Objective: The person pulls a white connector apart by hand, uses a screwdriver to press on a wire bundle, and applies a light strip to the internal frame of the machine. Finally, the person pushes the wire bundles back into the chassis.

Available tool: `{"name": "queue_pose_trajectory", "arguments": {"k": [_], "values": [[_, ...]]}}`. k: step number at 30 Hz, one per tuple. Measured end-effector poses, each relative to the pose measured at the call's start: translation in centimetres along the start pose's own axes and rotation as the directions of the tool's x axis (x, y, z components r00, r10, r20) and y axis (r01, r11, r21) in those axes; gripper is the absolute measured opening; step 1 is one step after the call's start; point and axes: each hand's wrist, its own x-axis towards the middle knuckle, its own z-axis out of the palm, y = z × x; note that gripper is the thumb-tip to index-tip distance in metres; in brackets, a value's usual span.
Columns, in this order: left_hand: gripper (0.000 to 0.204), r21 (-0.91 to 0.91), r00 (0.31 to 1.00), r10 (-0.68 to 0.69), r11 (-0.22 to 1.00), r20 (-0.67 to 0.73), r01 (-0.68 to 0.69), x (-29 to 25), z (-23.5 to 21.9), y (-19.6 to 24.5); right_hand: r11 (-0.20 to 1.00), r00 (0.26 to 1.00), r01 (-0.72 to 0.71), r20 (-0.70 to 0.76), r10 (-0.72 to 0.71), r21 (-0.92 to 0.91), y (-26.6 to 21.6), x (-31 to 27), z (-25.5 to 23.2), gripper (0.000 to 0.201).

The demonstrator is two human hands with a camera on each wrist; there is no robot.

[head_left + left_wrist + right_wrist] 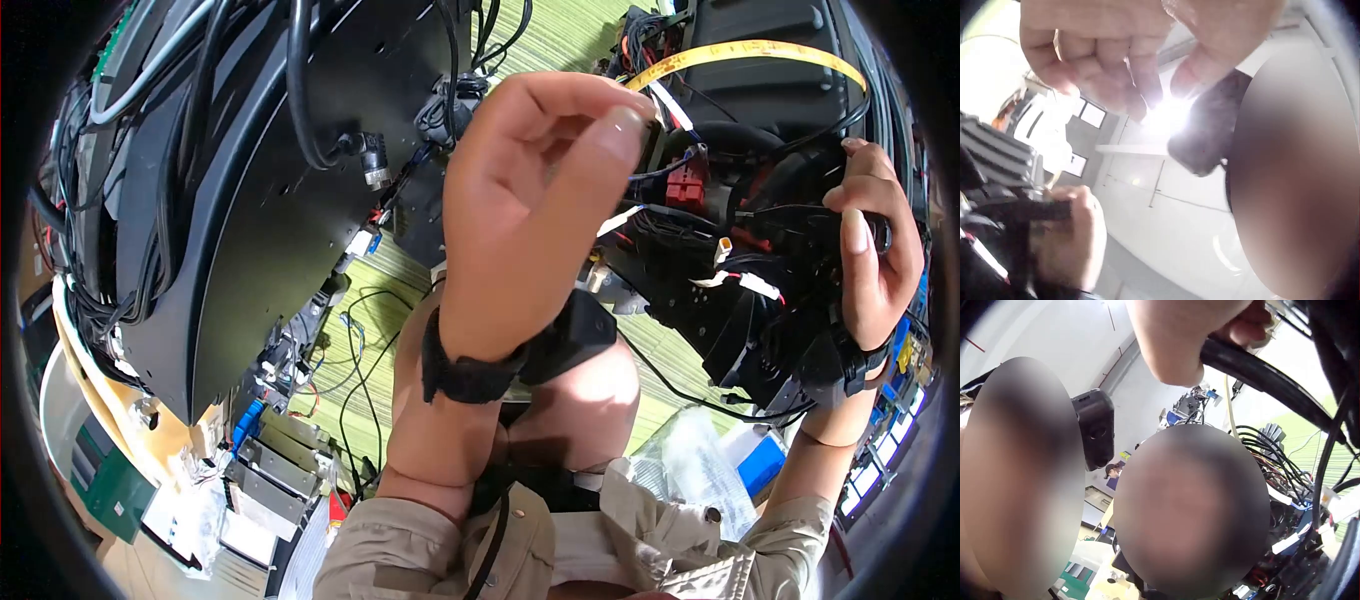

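In the head view my left hand (540, 210) is raised at the middle, fingers loosely curled, thumb tip close to the index fingertip. The left wrist view shows nothing plainly between those fingers (1141, 81), where bright glare falls. Behind the fingertips, the end of a curved yellow strip (750, 50) overlaps them. My right hand (880, 240), at the right, grips a long black tapering piece (1266, 378) between thumb and fingers. I cannot tell its kind. Left of that hand are a red connector (686, 185) and loose wires with white plugs (758, 286).
A large black panel (280, 190) with hanging black cables stands left. Dark machinery with a ribbed black cover (760, 70) stands right. Cables lie over the green floor (380, 275) between them. Clear plastic wrap (690, 460) and metal boxes (270, 475) lie near the legs.
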Motion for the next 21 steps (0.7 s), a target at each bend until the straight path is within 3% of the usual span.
{"name": "queue_pose_trajectory", "arguments": {"k": [2, 3, 8, 10, 12, 14, 15, 16, 18, 19, 20, 21], "values": [[0.015, 0.228, 0.979, -0.021, 0.971, -0.204, 0.068, 0.3, 0.0, -0.8, 1.000, 0.998, -0.025, -0.053, 0.025, 0.005, 0.0, -0.4, 0.3, 0.010], [0.019, 0.316, 0.982, 0.056, 0.949, -0.180, 0.004, 0.5, -0.3, -1.7, 0.999, 0.993, -0.051, -0.103, 0.053, 0.016, 0.0, -0.6, 0.4, 0.010], [0.026, 0.499, 0.974, 0.097, 0.866, -0.203, 0.018, 0.2, -0.1, -3.7, 0.991, 0.974, -0.131, -0.188, 0.129, 0.002, 0.3, -1.5, 0.5, 0.015], [0.019, 0.439, 0.985, 0.022, 0.897, -0.168, 0.055, 0.3, 0.2, -4.0, 0.981, 0.942, -0.147, -0.284, 0.178, 0.128, 0.4, -1.8, 0.6, 0.017], [0.018, 0.607, 0.992, 0.124, 0.787, 0.019, -0.110, 0.1, 0.2, -4.2, 0.967, 0.947, -0.108, -0.271, 0.170, 0.229, 2.4, -3.6, -0.4, 0.024], [0.017, 0.621, 0.992, 0.060, 0.775, 0.108, -0.115, -0.4, 0.9, -4.3, 0.931, 0.954, -0.022, -0.269, 0.128, 0.365, 3.9, -4.6, -1.3, 0.028], [0.016, 0.608, 0.988, -0.011, 0.789, 0.157, -0.088, -0.5, 1.1, -4.4, 0.916, 0.735, -0.296, -0.549, 0.399, 0.270, 2.9, -4.1, 0.6, 0.033], [0.015, 0.570, 0.982, -0.112, 0.821, 0.149, 0.007, -0.9, 1.5, -4.5, 0.864, 0.892, 0.064, -0.417, 0.175, 0.499, 4.2, -5.6, -0.8, 0.034], [0.013, 0.574, 0.972, -0.070, 0.816, 0.224, -0.073, -1.3, 1.8, -5.7, 0.844, 0.921, 0.124, -0.378, 0.098, 0.522, 4.6, -5.9, -1.9, 0.032], [0.012, 0.602, 0.970, -0.070, 0.794, 0.231, -0.086, -1.4, 2.1, -5.9, 0.883, 0.848, 0.053, -0.488, 0.207, 0.466, 2.3, -4.5, -0.6, 0.030], [0.011, 0.614, 0.973, -0.077, 0.786, 0.219, -0.076, -1.5, 2.3, -5.9, 0.884, 0.848, 0.054, -0.489, 0.206, 0.465, 2.4, -4.4, -0.9, 0.030], [0.011, 0.615, 0.975, -0.063, 0.784, 0.213, -0.084, -1.6, 2.5, -5.9, 0.886, 0.907, 0.073, -0.399, 0.132, 0.459, 2.6, -4.1, -1.6, 0.030]]}}
